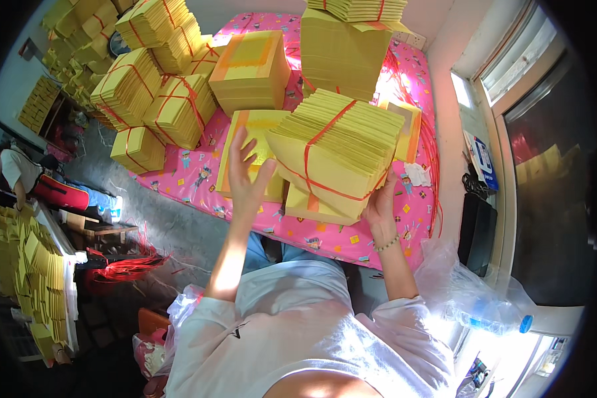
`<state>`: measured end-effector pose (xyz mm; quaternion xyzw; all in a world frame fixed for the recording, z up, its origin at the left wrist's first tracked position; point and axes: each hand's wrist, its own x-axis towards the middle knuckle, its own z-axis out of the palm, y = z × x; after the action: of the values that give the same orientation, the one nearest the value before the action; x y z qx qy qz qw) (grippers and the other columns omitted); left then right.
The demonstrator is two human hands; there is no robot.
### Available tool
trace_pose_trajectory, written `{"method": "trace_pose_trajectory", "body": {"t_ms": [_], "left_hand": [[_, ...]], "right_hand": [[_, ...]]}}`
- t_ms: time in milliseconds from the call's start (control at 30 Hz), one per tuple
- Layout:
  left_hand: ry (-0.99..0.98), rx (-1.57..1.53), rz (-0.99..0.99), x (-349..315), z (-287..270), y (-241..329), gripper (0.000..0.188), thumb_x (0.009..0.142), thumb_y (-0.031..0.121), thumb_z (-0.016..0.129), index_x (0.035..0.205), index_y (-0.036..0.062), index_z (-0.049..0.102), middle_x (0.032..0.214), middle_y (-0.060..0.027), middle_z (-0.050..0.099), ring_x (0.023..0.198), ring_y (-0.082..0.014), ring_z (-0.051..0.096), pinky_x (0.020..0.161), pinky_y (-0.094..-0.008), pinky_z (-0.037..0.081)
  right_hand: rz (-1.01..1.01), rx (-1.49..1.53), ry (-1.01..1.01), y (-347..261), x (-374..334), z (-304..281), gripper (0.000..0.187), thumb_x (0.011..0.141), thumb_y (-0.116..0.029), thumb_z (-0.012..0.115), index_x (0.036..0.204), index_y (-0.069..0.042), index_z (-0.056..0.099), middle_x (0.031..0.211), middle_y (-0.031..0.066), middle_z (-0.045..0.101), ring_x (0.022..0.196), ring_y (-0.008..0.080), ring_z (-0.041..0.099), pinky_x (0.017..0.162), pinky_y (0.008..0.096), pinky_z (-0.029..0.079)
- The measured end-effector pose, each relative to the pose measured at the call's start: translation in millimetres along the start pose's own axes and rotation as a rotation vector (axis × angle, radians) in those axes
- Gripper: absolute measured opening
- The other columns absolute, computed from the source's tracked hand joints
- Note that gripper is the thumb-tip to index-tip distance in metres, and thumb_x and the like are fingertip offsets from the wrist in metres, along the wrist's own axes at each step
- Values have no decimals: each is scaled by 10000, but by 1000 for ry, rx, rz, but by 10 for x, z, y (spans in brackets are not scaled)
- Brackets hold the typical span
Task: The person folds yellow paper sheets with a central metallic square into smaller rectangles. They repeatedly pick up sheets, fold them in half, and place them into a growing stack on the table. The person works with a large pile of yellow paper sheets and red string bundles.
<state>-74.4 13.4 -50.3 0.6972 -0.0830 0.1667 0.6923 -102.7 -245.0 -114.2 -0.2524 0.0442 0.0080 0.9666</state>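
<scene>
A thick bundle of folded yellow paper (pixel 338 142), crossed by red plastic string, is tilted in front of me. At its lower right corner, my right hand (pixel 380 202), with a beaded bracelet on the wrist, holds it, the fingers partly hidden behind it. My left hand (pixel 249 176) is raised beside the bundle's left side, fingers spread and holding nothing; its thumb tip is close to the paper, and I cannot tell whether they touch. Behind that hand lies a flat yellow stack with an orange border (pixel 229 149). Another yellow stack (pixel 312 207) shows under the bundle.
A pink patterned cover (pixel 338 242) spreads over the work surface. Tied yellow bundles (pixel 179 109) are piled at the left, with tall stacks (pixel 341 56) at the back. Red strings (pixel 431 152) hang along the right edge. A plastic bottle (pixel 497 318) lies at lower right; a person (pixel 20 172) sits far left.
</scene>
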Motion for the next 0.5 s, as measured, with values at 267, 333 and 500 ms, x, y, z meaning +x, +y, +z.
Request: {"method": "trace_pose_trajectory", "body": {"t_ms": [267,333,500], "left_hand": [[-255,-431,-250,191,134,24,626,944,353,512,1427,12,307,1410,-111,404,1326,-195,365,1086,-333,282],[-260,-537,-355,304,184,289,564,935,340,527,1377,23,376,1328,-91,484,1244,-176,451,1036,-328,347],[-212,-604,-539,541,123,573,419,909,327,565,1214,40,553,1125,-62,618,1052,-165,594,899,-327,472]], "right_hand": [[350,-87,-186,-300,-55,420,739,895,-659,383,1375,-99,407,1346,144,492,1137,306,573,826,447,561],[411,-184,-287,-414,-123,476,761,899,-679,330,1376,-89,400,1326,176,500,1091,323,598,755,447,586],[407,-507,-250,-572,-191,535,866,888,-727,211,1400,-41,339,1159,267,587,960,374,654,678,489,595]]}}
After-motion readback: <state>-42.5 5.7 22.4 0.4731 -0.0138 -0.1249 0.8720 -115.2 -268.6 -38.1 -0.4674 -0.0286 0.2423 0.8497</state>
